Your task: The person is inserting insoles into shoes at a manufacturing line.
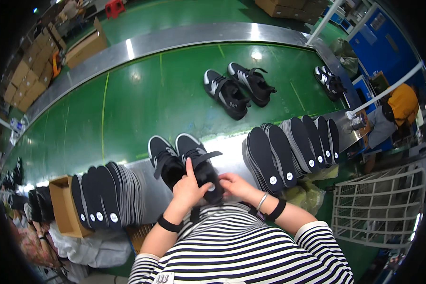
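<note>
1. Light is fairly bright and even, apparently from overhead, with soft shadows.
2. Reflections make hazy spots on the glossy green flat work surface [142, 104] and white streaks on the curved grey metal rim [194, 34].
3. Strong glare whitens the silver metal ledge [233, 154].
4. The black-and-grey strap shoes [189, 143] lose detail inside.
5. Fisheye distortion bows straight edges; corners go black, and the stacked brown cardboard boxes [28, 71] look soft.

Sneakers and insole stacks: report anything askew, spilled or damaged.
On the right-hand sneaker of the nearest pair, the black strap juts out sideways past its edge, so it looks unfastened. The insole stacks lean in fanned layers but look orderly; no spill or clear damage shows.
</note>
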Tool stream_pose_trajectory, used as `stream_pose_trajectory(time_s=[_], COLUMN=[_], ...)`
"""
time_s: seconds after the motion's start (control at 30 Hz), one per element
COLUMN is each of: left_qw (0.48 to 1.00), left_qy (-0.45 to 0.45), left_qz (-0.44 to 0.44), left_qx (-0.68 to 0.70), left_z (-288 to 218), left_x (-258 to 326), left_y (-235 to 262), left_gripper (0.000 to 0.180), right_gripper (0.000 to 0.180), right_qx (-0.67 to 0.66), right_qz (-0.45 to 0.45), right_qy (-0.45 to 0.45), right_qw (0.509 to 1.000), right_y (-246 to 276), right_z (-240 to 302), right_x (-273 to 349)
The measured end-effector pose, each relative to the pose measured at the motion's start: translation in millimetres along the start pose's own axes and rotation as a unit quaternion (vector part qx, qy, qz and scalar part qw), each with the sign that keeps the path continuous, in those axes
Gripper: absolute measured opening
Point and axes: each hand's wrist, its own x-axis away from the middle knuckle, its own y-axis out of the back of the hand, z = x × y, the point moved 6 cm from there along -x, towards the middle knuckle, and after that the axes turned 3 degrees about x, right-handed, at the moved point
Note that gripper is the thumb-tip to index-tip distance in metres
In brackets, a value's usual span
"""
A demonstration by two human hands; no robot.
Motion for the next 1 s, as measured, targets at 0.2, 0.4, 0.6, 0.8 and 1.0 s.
stream_pose_trajectory(time_s=[0.2,0.4,0.6,0.8,1.0], left_qw=[0.996,0.968,0.938,0.935,0.932], left_qy=[0.027,0.064,-0.227,-0.273,-0.222], left_qz=[-0.082,-0.242,-0.252,-0.104,-0.036], left_qx=[-0.007,-0.031,-0.072,-0.199,-0.285], left_z=[22,51,-57,-157,-211], left_x=[-50,-117,-163,-225,-290], left_y=[54,140,109,3,-44], left_gripper=[0.059,0.058,0.05,0.075,0.08], right_gripper=[0.026,0.039,0.039,0.04,0.031], right_qx=[0.427,0.531,0.566,0.538,0.467], right_qz=[-0.205,-0.205,-0.203,-0.192,-0.158], right_qy=[0.262,0.336,0.308,0.296,0.351], right_qw=[0.841,0.75,0.737,0.766,0.796], right_y=[23,51,51,51,54], right_z=[-6,-42,-57,-59,-38], right_x=[-9,-1,-1,-4,9])
